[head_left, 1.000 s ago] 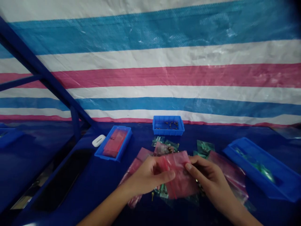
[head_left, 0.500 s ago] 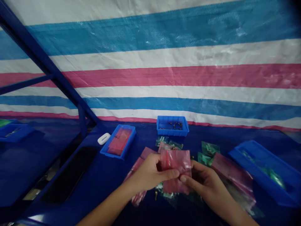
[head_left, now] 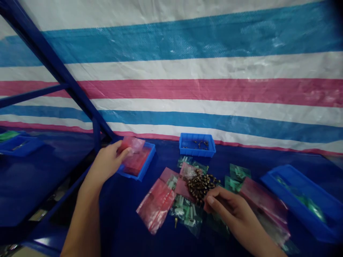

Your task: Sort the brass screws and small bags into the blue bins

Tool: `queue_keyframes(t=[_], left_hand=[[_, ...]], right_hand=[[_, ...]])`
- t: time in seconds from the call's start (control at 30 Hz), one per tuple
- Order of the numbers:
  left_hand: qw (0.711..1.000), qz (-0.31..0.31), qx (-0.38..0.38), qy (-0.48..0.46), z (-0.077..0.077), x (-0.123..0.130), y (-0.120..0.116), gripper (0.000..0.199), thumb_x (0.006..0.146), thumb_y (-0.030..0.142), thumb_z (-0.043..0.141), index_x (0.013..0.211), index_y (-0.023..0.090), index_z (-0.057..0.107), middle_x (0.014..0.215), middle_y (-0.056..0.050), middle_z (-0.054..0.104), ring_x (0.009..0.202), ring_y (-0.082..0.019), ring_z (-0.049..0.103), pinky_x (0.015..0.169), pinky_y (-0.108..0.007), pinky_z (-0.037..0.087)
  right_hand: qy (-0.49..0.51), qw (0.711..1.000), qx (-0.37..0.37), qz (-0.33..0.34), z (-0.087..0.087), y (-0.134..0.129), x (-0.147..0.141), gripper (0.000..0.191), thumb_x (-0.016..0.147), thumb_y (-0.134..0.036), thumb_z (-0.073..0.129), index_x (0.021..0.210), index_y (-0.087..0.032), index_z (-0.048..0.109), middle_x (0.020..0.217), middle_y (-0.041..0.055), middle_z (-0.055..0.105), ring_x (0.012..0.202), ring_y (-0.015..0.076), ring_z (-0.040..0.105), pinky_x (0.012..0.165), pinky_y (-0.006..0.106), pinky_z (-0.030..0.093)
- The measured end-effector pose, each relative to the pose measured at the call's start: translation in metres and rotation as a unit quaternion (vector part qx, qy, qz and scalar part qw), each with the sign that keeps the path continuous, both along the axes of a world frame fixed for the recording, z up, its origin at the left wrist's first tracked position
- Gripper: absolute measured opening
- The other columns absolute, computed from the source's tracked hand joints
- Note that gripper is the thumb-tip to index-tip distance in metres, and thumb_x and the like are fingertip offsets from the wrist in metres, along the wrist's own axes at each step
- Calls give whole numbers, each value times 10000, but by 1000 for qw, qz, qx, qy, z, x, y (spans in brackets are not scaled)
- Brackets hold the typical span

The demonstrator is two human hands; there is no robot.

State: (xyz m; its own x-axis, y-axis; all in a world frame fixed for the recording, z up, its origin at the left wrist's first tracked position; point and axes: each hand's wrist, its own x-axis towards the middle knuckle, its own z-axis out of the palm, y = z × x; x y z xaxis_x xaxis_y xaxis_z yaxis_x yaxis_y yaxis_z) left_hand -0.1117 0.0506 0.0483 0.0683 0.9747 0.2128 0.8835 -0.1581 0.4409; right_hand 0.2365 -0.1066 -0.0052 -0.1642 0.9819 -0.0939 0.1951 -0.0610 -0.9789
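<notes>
My left hand pinches a small pink plastic bag between thumb and fingers. The bag is over the blue tray at the left, where more pink bags lie. At the right edge of a pile of small brass-coloured screw-like parts, my right hand has its thumb and fingers closed together; what they hold, if anything, is hidden. Pink zip bags lie left of the pile. Around it are clear greenish bags with pale pieces inside.
A blue tray with a few brass parts stands at the back, and a larger blue bin with greenish bags is at the right. More pink bags lie beside my right hand. A blue metal frame slants up at the left.
My left hand has carried the pink bag from the middle to over the left tray. My right hand has let go of the bag and moved slightly down. The brass pile is now uncovered.
</notes>
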Motion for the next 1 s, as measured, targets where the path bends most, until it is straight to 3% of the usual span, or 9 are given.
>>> queue_keyframes(t=[0.13, 0.3, 0.47, 0.57, 0.67, 0.8, 0.9, 1.0], left_hand=[[996, -64, -64, -2, -14, -10, 3, 427, 865, 574, 463, 880, 175, 612, 745, -4, 658, 690, -199, 596, 606, -241, 408], [997, -54, -58, -12, -17, -4, 5, 409, 909, 532, 428, 1063, 189, 591, 947, -36, 698, 833, -226, 649, 722, -260, 448], [991, -37, -81, 100, -23, 8, 5, 450, 890, 458, 491, 1261, 207, 539, 1025, -84, 697, 928, -266, 652, 784, -301, 463], [980, -11, -31, 196, -24, 15, 1, 536, 848, 398, 572, 1337, 198, 486, 1121, -128, 647, 1036, -306, 600, 829, -342, 464], [970, -3, 14, 242, -20, 19, -3, 447, 829, 380, 601, 1241, 210, 554, 1157, -127, 609, 1077, -323, 561, 804, -346, 465], [974, -34, -56, 219, -22, 20, -4, 172, 877, 324, 520, 954, 234, 645, 922, -56, 664, 854, -236, 622, 678, -277, 432], [968, -28, -95, 229, -24, 22, -4, 194, 889, 338, 496, 872, 241, 663, 863, -48, 671, 754, -219, 626, 622, -276, 389], [968, -17, -80, 237, -21, 30, -8, 234, 906, 382, 483, 907, 251, 677, 870, -54, 684, 777, -244, 636, 600, -282, 376]], right_hand=[[-17, 1000, 1, 0, -1, 2, 0, 292, 950, -439, 496, 822, -210, 625, 786, 6, 636, 755, 141, 571, 688, 218, 429], [-46, 999, -4, -4, 2, 2, 1, 323, 955, -457, 473, 818, -209, 627, 785, 11, 638, 745, 150, 573, 673, 229, 426], [-65, 998, 1, -2, 4, 2, 1, 328, 958, -459, 465, 811, -214, 626, 774, 6, 635, 738, 151, 572, 669, 233, 419], [-78, 997, 14, -9, 2, 2, 2, 304, 962, -444, 470, 834, -220, 629, 793, 1, 644, 756, 151, 576, 685, 234, 414], [-91, 995, 25, -15, 1, 2, 4, 291, 963, -434, 476, 842, -222, 634, 798, -2, 650, 760, 152, 579, 690, 239, 412], [-112, 993, 36, -18, 1, 1, 4, 283, 966, -423, 475, 848, -222, 636, 798, 0, 657, 757, 157, 589, 682, 246, 416], [-141, 989, 45, -18, 3, 0, 4, 286, 970, -419, 467, 848, -221, 634, 798, 9, 655, 750, 162, 590, 656, 251, 422], [-186, 979, 86, -6, 3, 0, 4, 258, 981, -383, 456, 884, -220, 631, 817, 18, 646, 744, 154, 588, 651, 255, 437]])
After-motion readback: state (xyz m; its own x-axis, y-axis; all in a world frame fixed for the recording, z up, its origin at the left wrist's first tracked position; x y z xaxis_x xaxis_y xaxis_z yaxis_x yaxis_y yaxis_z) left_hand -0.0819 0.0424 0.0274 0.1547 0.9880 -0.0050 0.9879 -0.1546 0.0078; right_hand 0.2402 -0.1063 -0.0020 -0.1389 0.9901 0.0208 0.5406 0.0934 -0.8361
